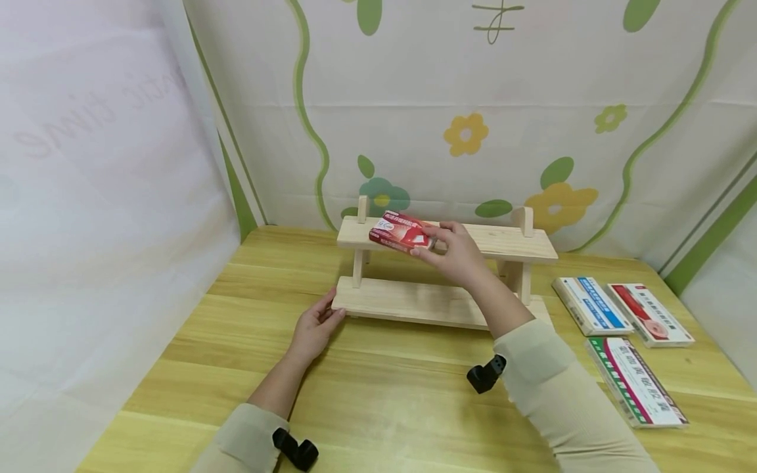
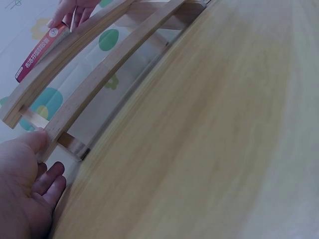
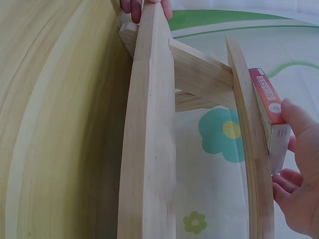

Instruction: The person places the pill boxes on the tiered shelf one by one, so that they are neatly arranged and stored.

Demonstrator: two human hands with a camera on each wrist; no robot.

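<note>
The right hand [image 1: 464, 255] pinches the red medicine box [image 1: 397, 231] by its right end, thumb on the near side and fingertips at the far side; the gap between them is only as wide as the carton, and most of the box juts out leftward past the fingertips, its printed face up. Directly beneath those fingers runs the upper board [image 1: 503, 242] of a two-tier wooden rack; the box sits right at its top surface toward the left end (whether the board bears its weight, one cannot tell). The left hand [image 1: 313, 332] grips the left end of the lower board [image 1: 414, 302], thumb over it and fingers bent below; the box is above and to the right of these fingers. Well to the right of the right fingers, a blue-and-white box [image 1: 593, 306], a red-and-white box [image 1: 650, 315] and a green-edged box [image 1: 637, 383] lie on the wooden table [image 1: 384, 401].
</note>
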